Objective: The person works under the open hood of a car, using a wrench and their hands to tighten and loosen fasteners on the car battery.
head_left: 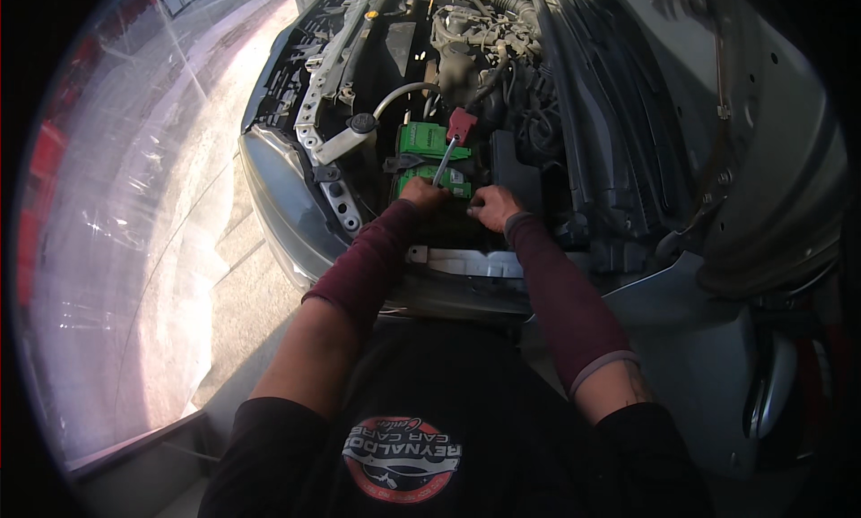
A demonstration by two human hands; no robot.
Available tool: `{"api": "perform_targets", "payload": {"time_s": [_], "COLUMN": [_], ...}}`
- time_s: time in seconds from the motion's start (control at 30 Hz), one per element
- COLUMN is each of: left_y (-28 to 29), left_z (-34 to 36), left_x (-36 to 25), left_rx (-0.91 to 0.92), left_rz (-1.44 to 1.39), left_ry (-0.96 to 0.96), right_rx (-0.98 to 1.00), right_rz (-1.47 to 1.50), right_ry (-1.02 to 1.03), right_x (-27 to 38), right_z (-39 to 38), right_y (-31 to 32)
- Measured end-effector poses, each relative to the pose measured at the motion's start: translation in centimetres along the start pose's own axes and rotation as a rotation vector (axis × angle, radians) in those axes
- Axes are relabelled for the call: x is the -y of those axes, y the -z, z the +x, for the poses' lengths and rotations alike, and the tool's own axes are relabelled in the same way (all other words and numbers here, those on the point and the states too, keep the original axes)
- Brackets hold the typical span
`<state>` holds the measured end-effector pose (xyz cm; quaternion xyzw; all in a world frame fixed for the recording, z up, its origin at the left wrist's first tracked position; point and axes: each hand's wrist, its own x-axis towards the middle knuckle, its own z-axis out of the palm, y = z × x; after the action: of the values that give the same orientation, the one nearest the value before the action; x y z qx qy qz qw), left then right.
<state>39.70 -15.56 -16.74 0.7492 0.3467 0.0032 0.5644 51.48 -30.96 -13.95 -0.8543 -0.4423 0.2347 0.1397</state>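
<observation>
A green car battery [421,139] sits in the front corner of the engine bay, crossed by a dark bracket [398,163], with a red terminal cover [462,121] at its upper right. My left hand [423,193] grips a silver wrench [446,159], whose far end reaches up to just below the red cover. Beside the battery's lower right, my right hand [492,204] has its fingers curled inward; whatever they hold, if anything, is hidden.
The engine [475,29] fills the upper middle. A white reservoir with a black cap [361,123] is left of the battery. A black box [516,164] lies right of it. The front metal crossmember [466,262] runs below my hands. Clear plastic sheeting [117,249] stands at the left.
</observation>
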Motion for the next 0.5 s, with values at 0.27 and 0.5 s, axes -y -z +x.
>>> {"api": "perform_targets", "payload": {"time_s": [0.27,0.5], "left_y": [0.15,0.24], "left_z": [-0.35,-0.40], "left_x": [-0.37,-0.42], "left_rx": [0.012,0.001], "left_rz": [-0.024,-0.022], "left_ry": [0.006,-0.010], "right_rx": [-0.044,0.013], "right_rz": [0.004,-0.014], "right_ry": [-0.003,-0.014], "right_x": [0.11,0.12], "right_z": [0.05,0.13], "right_y": [-0.01,0.14]}}
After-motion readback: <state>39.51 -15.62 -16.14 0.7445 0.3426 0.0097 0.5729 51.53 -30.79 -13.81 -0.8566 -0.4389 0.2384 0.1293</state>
